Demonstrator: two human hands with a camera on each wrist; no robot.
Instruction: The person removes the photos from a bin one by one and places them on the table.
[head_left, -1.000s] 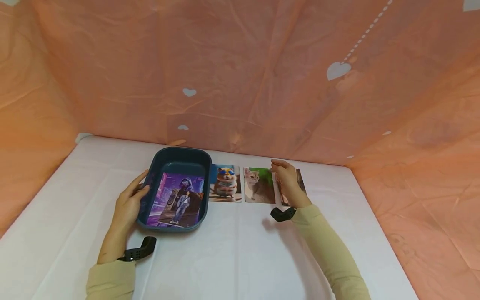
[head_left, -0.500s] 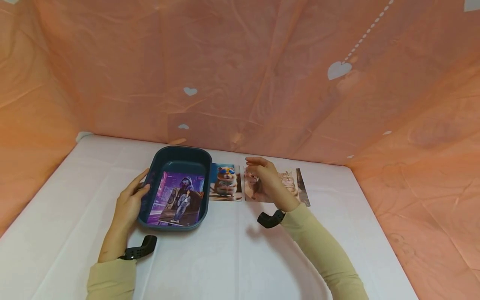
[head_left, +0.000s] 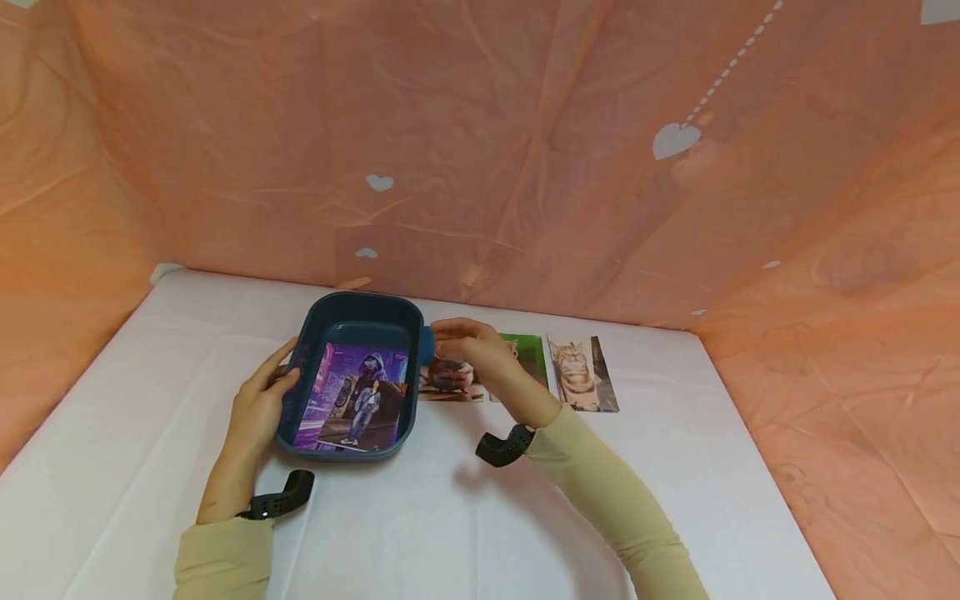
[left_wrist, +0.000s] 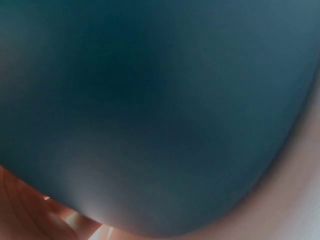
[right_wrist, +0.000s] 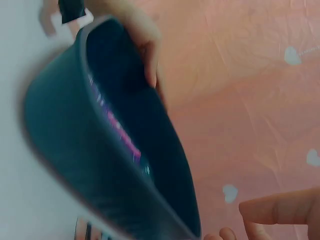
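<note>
Beneath the right fingers (head_left: 459, 326) and the left fingers (head_left: 270, 365) spreads a flat worktop (head_left: 397, 533) covered in white sheeting, faintly creased. Beyond both hangs a wrinkled orange-pink fabric backdrop (head_left: 480, 150), its sides wrapping round left and right of the fingers. A small pale heart print (head_left: 380, 182) sits above and left of the right fingers, a flattened pale heart (head_left: 366, 252) under it. Well to their right, a larger pale-grey heart (head_left: 676, 141) meets a white dotted line (head_left: 729, 71).
</note>
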